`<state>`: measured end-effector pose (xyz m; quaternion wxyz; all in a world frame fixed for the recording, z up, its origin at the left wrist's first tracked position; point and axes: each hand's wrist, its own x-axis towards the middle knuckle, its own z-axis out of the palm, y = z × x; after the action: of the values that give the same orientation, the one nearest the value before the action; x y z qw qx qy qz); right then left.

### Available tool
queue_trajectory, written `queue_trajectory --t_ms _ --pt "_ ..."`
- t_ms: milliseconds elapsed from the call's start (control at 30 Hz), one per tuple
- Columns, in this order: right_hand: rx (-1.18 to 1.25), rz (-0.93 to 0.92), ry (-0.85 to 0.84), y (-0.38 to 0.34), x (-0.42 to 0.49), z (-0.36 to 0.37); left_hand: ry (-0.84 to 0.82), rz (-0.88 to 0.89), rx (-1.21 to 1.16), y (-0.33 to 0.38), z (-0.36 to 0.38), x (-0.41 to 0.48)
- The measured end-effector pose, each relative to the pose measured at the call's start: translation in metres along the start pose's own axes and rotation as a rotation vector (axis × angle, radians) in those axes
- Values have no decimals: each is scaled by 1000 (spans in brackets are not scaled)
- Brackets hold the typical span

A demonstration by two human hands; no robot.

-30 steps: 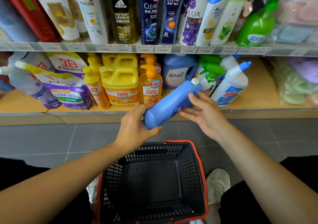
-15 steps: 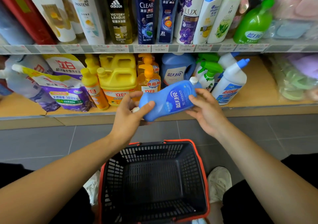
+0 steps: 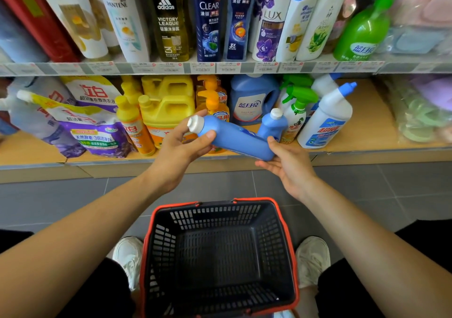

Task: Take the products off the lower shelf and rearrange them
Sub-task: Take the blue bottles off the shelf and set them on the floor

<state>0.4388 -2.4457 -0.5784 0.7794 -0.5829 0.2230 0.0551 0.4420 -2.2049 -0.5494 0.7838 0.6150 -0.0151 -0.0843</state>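
Our left grip [image 3: 181,146] wraps the neck of the blue bottle [image 3: 234,140] while our right grip [image 3: 288,166] cradles its base on flat fingers, mid-frame before the lower shelf [image 3: 367,131], so we'd use both to lower it level into the basket [image 3: 220,217].

Blue bottle [image 3: 234,141] w/ white cap is held near-horizontal, cap to left.

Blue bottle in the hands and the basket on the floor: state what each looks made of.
The blue bottle looks like moulded plastic: smooth, with a soft sheen, a uniform opaque colour and a white cap. The basket is likely rigid plastic, with matt black slotted walls and an orange-red rim; the moulded lattice suggests it.
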Motion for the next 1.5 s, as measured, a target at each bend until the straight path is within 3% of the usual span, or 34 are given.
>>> queue_trajectory --t_ms 167,233,333,467,567,700,800,933,1133,1333,1500 --pt "-11 105 -18 10 4 0 -25 17 16 3 0 4" --pt "-127 129 -24 17 7 -1 10 58 113 2 2 7" --pt "-656 -132 63 17 24 -11 -2 147 323 -4 6 14" --pt "-926 -373 183 -18 57 -22 -48 147 595 -29 1 30" --pt "-1090 -486 133 -40 87 -27 -59 77 663 -59 -13 47" --pt "-1280 -489 -43 -50 114 -35 -46 -56 742 -111 -36 61" --pt "-1325 -489 -106 -44 121 -39 -56 -135 824 -146 -49 65" --pt "-1284 -563 -16 -45 127 -33 -26 -182 911 -180 -54 67" --pt "-1366 -619 15 -43 124 -32 132 -263 857 -201 -54 64" --pt "-1401 -636 -31 -47 110 -30 -88 -277 1032 -172 -57 67" --pt "-1319 -716 -85 -65 82 -11 -190 -136 1080 -113 -43 72"
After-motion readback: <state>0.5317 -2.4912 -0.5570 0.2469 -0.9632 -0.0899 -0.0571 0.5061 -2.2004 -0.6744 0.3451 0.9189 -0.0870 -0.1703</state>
